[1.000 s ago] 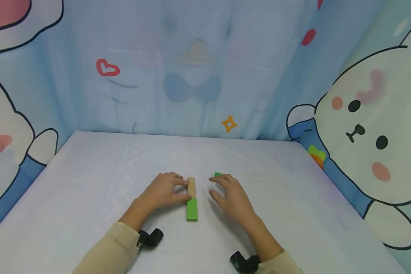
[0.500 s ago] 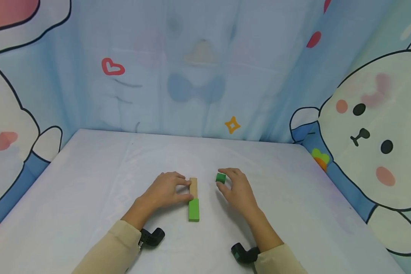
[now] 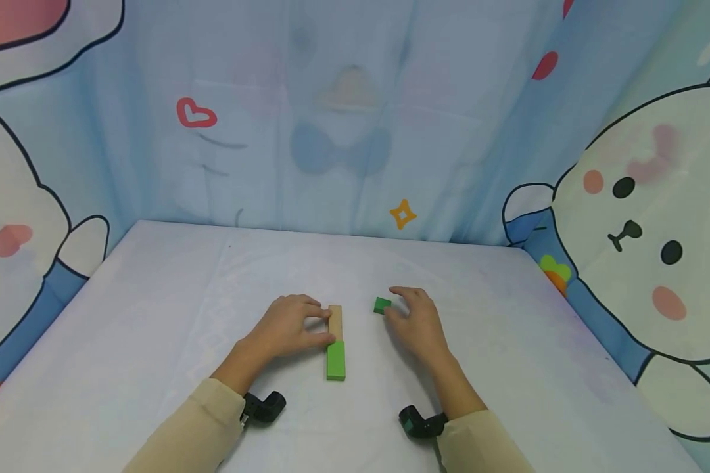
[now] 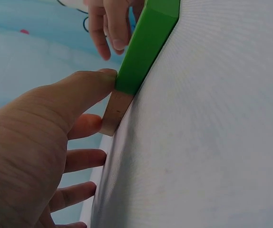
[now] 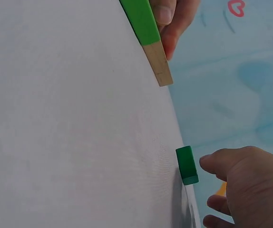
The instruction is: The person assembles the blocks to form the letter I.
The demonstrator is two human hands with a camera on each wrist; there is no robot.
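Note:
A light green block (image 3: 335, 361) and a plain wooden block (image 3: 335, 323) lie end to end in one line on the white tabletop. My left hand (image 3: 286, 326) is at their left side. Its thumb touches near the joint of the two blocks, and the index fingertip is at the wooden block's far end. To the right lies a small dark green block (image 3: 382, 305), set at a slant. Beside it is my right hand (image 3: 417, 325), fingers spread and relaxed. In the right wrist view a narrow gap shows between its thumb (image 5: 214, 163) and the dark green block (image 5: 187, 165).
A white cloth (image 3: 260, 263) covers the table. Behind it hangs a light blue curtain (image 3: 248, 177) with cartoon prints. Black wrist cameras (image 3: 264, 407) sit on both wrists close to the tabletop.
My right hand has shifted right, uncovering the dark green block; its fingers have come away from it. The block now lies turned at a slant. My left hand stays at the two blocks.

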